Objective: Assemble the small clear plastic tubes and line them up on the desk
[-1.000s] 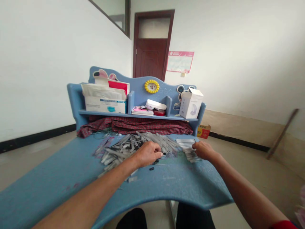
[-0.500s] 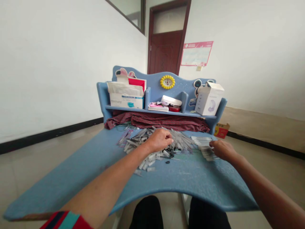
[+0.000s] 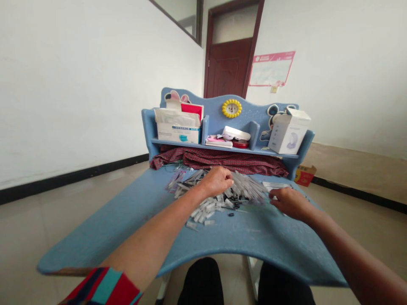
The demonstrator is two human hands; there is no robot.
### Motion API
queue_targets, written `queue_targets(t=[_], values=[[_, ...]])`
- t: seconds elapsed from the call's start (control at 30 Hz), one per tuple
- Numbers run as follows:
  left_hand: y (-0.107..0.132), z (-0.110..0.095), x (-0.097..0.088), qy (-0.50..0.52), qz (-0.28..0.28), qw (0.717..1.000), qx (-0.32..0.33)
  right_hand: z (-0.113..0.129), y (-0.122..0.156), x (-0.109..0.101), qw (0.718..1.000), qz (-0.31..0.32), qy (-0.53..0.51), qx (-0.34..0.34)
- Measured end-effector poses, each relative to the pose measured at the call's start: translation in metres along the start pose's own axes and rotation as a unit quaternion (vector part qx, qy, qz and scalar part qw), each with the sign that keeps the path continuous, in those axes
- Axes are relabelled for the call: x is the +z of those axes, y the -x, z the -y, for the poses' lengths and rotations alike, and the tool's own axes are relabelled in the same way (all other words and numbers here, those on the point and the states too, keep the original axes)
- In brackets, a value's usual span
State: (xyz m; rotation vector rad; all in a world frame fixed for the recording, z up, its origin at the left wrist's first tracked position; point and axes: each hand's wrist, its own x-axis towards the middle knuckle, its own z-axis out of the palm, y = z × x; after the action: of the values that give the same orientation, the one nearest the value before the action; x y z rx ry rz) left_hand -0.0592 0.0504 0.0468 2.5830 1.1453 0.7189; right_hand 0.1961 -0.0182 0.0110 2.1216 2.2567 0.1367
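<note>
A loose heap of thin grey plastic sticks (image 3: 244, 191) lies in the middle of a blue desk (image 3: 127, 220). My left hand (image 3: 216, 181) rests knuckles-up on the heap, its fingers curled into the sticks. My right hand (image 3: 288, 202) lies at the heap's right edge, fingers bent down over a neat row of the same sticks (image 3: 278, 185). Small black bits (image 3: 231, 214) and short grey pieces (image 3: 203, 212) are scattered just in front of the heap. What each hand grips is hidden under the fingers.
A red checked cloth (image 3: 222, 162) lies under the desk's shelf. The shelf holds a box of masks (image 3: 178, 132), books (image 3: 218, 142), a white box (image 3: 288, 131) and a yellow clock (image 3: 232, 109). A brown door (image 3: 229, 67) and an orange carton (image 3: 304, 175) stand behind.
The view has swung left, so the desk sits further right in frame. My left hand moved up onto the heap; my right hand slid from the neat row towards the heap.
</note>
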Motion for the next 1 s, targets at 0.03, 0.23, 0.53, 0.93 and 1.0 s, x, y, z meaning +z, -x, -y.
queue_targets(t=[0.03, 0.23, 0.53, 0.93, 1.0], values=[[0.0, 0.001, 0.0, -0.005, -0.002, 1.0, 0.0, 0.009, 0.0, -0.001, 0.999, -0.012, -0.033, -0.03], [-0.001, 0.005, 0.001, -0.054, -0.013, 0.998, 0.015, 0.062, -0.011, -0.01, 0.983, -0.037, -0.145, -0.105], [0.001, 0.006, 0.002, -0.095, -0.021, 0.995, 0.019, 0.104, -0.038, -0.008, 0.987, -0.051, -0.131, -0.073], [0.0, 0.011, 0.01, -0.117, -0.006, 0.991, 0.068, 0.09, -0.04, 0.004, 0.906, -0.007, -0.422, -0.031], [0.001, 0.011, 0.014, -0.132, -0.008, 0.986, 0.097, 0.086, -0.037, 0.001, 0.893, -0.047, -0.448, -0.016]])
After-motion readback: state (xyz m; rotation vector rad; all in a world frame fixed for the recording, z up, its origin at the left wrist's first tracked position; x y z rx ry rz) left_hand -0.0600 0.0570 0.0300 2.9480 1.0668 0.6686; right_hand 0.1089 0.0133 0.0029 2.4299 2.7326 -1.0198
